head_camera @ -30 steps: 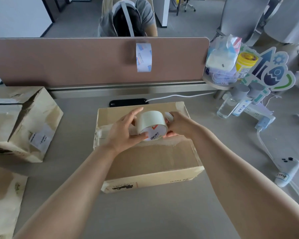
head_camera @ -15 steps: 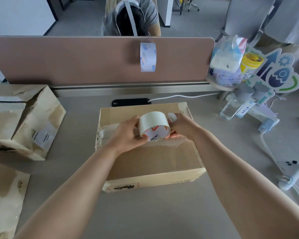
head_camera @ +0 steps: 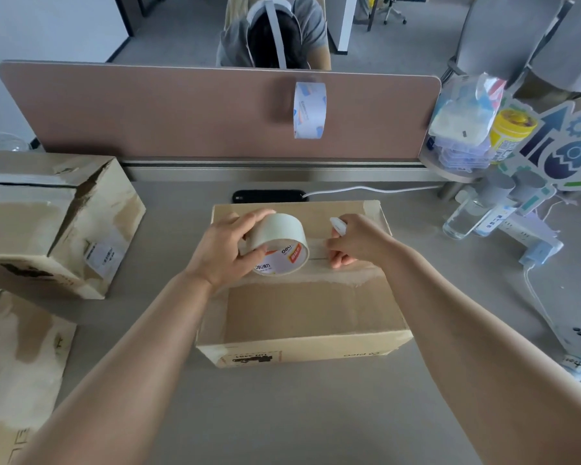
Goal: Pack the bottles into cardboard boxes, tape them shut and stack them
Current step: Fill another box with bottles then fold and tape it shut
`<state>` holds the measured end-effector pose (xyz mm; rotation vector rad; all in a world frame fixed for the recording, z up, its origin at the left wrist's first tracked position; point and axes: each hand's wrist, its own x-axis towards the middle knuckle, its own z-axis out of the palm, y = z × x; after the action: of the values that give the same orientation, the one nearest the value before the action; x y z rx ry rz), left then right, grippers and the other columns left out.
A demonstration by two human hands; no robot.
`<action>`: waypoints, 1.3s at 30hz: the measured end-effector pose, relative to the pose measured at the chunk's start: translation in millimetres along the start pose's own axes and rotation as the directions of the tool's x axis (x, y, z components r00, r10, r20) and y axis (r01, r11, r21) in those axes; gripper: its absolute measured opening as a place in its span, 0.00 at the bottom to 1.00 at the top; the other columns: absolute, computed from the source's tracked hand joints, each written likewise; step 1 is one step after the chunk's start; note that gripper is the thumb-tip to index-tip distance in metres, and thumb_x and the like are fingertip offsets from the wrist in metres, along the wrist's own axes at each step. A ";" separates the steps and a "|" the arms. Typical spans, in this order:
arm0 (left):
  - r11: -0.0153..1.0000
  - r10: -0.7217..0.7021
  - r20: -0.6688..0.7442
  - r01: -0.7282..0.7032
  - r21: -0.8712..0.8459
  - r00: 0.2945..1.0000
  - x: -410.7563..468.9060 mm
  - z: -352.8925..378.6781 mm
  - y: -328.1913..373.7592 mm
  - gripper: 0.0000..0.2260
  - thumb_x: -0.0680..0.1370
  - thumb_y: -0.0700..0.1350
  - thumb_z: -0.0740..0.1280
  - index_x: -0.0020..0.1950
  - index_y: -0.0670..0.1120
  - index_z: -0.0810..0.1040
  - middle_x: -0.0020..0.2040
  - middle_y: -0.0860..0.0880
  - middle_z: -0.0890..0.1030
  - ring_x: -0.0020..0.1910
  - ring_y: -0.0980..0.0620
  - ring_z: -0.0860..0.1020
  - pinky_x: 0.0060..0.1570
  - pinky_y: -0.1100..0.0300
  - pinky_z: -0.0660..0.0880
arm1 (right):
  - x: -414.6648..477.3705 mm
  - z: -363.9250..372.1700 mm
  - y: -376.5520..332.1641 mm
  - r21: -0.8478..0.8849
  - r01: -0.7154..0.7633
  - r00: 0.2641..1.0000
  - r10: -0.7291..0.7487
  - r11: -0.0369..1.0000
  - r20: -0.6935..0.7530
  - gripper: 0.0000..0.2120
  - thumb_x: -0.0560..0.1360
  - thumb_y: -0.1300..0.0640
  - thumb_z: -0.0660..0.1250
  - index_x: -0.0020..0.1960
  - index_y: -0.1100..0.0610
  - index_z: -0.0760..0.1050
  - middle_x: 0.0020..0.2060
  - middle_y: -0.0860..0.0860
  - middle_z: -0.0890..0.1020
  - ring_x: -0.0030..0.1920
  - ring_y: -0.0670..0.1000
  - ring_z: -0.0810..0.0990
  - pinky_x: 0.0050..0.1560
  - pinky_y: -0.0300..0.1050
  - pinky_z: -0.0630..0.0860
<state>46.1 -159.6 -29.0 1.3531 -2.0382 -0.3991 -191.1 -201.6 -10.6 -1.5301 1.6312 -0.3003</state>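
Brown cardboard box under both hands (contents hidden): left hand grips white tape roll; right hand pinches pulled-out tape strip.

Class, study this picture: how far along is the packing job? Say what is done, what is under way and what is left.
Done: the middle box has its flaps closed, and the left box looks taped. Under way: the left hand grips the roll, and the right hand pinches a strip stretched over the seam. Left: sealing this box and stacking; no stack shows.

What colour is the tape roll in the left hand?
The tape roll is off-white; the head view shows it.
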 end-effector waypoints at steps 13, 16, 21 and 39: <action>0.982 -0.172 0.101 0.179 -0.059 0.980 -9.1 12.9 5.3 0.34 0.67 0.50 0.75 0.69 0.49 0.64 0.54 0.56 0.75 0.56 0.52 0.75 0.45 0.69 0.61 | -0.4 22.7 -13.8 0.301 0.026 0.966 -0.102 0.953 0.237 0.18 0.68 0.76 0.68 0.56 0.65 0.73 0.44 0.53 0.79 0.42 0.49 0.81 0.41 0.37 0.80; 0.967 -0.221 0.113 0.233 -0.108 0.969 -7.8 14.7 9.4 0.33 0.65 0.53 0.71 0.67 0.49 0.63 0.47 0.56 0.75 0.48 0.51 0.76 0.44 0.62 0.66 | -1.5 22.0 -11.7 0.262 0.065 0.963 -0.129 0.963 0.236 0.16 0.68 0.76 0.67 0.52 0.62 0.74 0.43 0.53 0.78 0.40 0.48 0.79 0.38 0.36 0.79; 0.950 -0.275 0.107 0.287 -0.125 0.956 -7.7 17.2 12.9 0.31 0.64 0.52 0.70 0.64 0.49 0.64 0.46 0.53 0.78 0.46 0.50 0.76 0.45 0.56 0.72 | -4.3 24.2 -8.1 0.172 0.143 0.968 -0.174 0.975 0.181 0.13 0.67 0.73 0.69 0.49 0.62 0.75 0.38 0.48 0.78 0.38 0.46 0.77 0.39 0.35 0.77; 0.947 -0.321 -0.137 0.315 -0.062 0.937 -30.5 -10.7 -14.5 0.18 0.67 0.43 0.63 0.56 0.42 0.71 0.44 0.52 0.76 0.41 0.45 0.76 0.40 0.57 0.72 | -4.6 26.8 -11.7 0.129 0.151 0.975 -0.169 0.980 0.143 0.17 0.65 0.71 0.73 0.39 0.56 0.67 0.39 0.52 0.83 0.39 0.50 0.80 0.38 0.41 0.78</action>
<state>71.2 -137.1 -40.0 1.6436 -1.6862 -0.4635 -164.6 -190.1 -16.9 -1.5578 1.3501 -0.3505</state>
